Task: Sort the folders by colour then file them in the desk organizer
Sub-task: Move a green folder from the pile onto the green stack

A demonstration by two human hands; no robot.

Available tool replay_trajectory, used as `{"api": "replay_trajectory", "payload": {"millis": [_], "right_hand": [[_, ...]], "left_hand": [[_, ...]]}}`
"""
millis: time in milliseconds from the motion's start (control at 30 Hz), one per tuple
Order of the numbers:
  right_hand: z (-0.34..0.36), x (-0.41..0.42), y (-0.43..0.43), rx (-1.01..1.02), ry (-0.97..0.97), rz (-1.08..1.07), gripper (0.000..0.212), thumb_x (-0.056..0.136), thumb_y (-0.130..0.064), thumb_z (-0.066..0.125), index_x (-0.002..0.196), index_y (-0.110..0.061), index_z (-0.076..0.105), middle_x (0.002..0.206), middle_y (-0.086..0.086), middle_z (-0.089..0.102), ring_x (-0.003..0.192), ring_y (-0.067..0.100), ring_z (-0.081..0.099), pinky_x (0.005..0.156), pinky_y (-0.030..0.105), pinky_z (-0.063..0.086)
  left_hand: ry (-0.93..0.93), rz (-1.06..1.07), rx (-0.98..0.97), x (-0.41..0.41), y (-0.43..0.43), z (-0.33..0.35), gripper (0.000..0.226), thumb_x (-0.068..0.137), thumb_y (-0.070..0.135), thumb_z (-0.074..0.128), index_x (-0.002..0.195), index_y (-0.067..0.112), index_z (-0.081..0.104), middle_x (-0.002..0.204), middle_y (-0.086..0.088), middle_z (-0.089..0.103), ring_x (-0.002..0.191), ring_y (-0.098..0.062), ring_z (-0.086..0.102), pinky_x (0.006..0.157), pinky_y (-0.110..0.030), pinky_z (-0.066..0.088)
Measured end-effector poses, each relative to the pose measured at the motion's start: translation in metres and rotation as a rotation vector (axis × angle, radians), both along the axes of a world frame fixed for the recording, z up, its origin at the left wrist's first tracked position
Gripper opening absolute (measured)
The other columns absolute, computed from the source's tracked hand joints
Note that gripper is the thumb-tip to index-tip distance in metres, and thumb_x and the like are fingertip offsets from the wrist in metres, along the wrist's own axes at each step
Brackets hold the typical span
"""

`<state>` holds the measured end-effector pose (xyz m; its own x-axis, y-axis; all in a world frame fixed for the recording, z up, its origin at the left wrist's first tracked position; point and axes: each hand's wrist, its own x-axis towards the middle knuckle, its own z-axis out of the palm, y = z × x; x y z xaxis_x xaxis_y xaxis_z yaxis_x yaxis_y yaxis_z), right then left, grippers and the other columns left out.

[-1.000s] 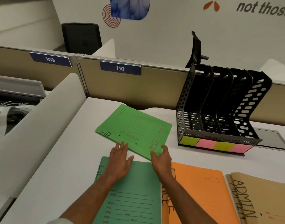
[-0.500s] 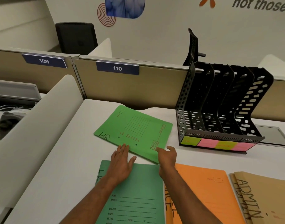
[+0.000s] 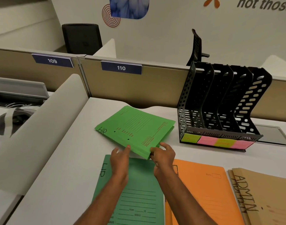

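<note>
- Step in hand, as I judge it: sorting is nearly done and the green pile is being gathered. The bright green card folder marked "HR" (image 3: 135,129) lies askew on the white worktop (image 3: 66,159), just left of the black perforated plastic desk organizer (image 3: 220,111), whose slots hold nothing.
- Its near corner is raised off the worktop and overhangs the top of the darker green card folder (image 3: 139,189). Beside that lie the orange card folder (image 3: 202,189) and the brown card folder marked "ADMIN" (image 3: 265,195).
- Right hand (image 3: 163,157): the grip is closed, with fingers curled round the bright green folder's near corner in a pinch.
- Left hand (image 3: 120,161): the grip is loose and mostly spread, with fingers nearly straight, tips on the folder's near edge and thumb held apart. It steadies the folder without clasping it.
- Next move, probably: square this folder with the darker green one, then stand the pair in the slot behind the matching label in the coloured sticky notes (image 3: 216,142). That calls for a firmer two-sided hold, since the covers gape at the right edge.
</note>
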<state>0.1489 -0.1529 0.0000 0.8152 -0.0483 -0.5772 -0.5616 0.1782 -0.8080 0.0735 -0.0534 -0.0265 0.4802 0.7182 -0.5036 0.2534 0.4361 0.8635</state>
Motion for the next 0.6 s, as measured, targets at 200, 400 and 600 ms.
{"api": "replay_trajectory", "payload": {"millis": [200,400,600], "right_hand": [[0.010,-0.058,-0.014,0.058,0.042,0.064,0.044,0.081,0.015,0.063,0.117,-0.009,0.053,0.106,0.016,0.070,0.094,0.029,0.071,0.070,0.035,0.062],[0.005,-0.104,-0.052,0.017,0.058,0.230,0.042,0.080,0.006,0.072,0.112,-0.013,0.053,0.099,0.014,0.071,0.088,0.026,0.071,0.076,0.036,0.062],[0.007,-0.098,-0.105,-0.300,-0.184,0.066,0.023,0.089,-0.022,0.071,0.106,-0.018,0.056,0.096,0.006,0.067,0.078,0.020,0.063,0.062,0.037,0.052]], "left_hand": [[-0.203,0.037,-0.407,-0.022,0.003,0.000,0.036,0.086,0.007,0.071,0.121,0.007,0.060,0.114,-0.017,0.072,0.102,-0.030,0.069,0.079,-0.040,0.057],[-0.167,0.011,-0.357,-0.056,0.009,0.000,0.036,0.084,-0.004,0.066,0.116,0.012,0.064,0.115,-0.012,0.073,0.106,-0.033,0.068,0.087,-0.048,0.056],[-0.194,-0.060,-0.286,-0.105,0.015,0.009,0.037,0.090,-0.001,0.062,0.124,0.013,0.064,0.117,-0.008,0.074,0.106,-0.029,0.070,0.078,-0.040,0.058]]}}
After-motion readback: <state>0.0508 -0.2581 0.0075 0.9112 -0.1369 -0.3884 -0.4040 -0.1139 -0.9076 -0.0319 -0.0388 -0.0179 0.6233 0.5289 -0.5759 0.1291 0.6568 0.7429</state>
